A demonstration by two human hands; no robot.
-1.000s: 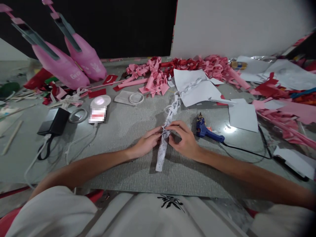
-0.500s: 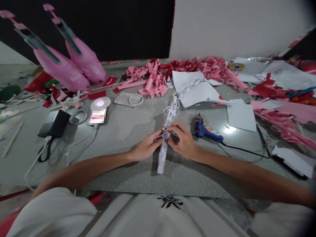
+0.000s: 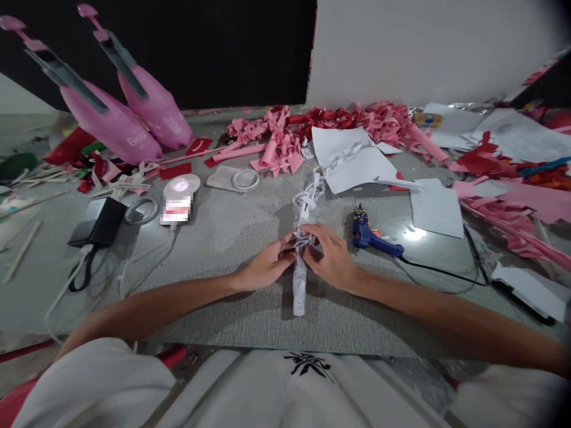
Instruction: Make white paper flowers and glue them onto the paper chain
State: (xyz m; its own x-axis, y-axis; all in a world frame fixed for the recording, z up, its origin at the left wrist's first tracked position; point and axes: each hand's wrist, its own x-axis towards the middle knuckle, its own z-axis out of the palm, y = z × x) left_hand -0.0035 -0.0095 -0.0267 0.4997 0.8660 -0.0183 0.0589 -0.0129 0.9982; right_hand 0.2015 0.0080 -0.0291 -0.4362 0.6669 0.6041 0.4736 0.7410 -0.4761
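Note:
A rolled white paper tube (image 3: 299,288) with grey speckles lies on the table, its plain end toward me. Looped white paper strips (image 3: 307,199) cover its far half. My left hand (image 3: 270,261) is at the tube's left side, thumb and fingertips closed against the paper at mid-length. From the right, my right hand (image 3: 331,255) curls its fingers over the same spot, fingertips on the pointed strip ends. A blue glue gun (image 3: 368,236) with a crusted nozzle lies to the right of my right hand.
White paper sheets (image 3: 352,163) and a heap of pink and red paper pieces (image 3: 281,139) lie at the back. Two pink spray bottles (image 3: 147,116) stand at back left. A black box (image 3: 99,223) with a white cable is at left. The glue gun's cord runs right.
The tube's near end has swung slightly right and looks straighter. My left fingers have loosened a little, and the strip ends at mid-tube show more.

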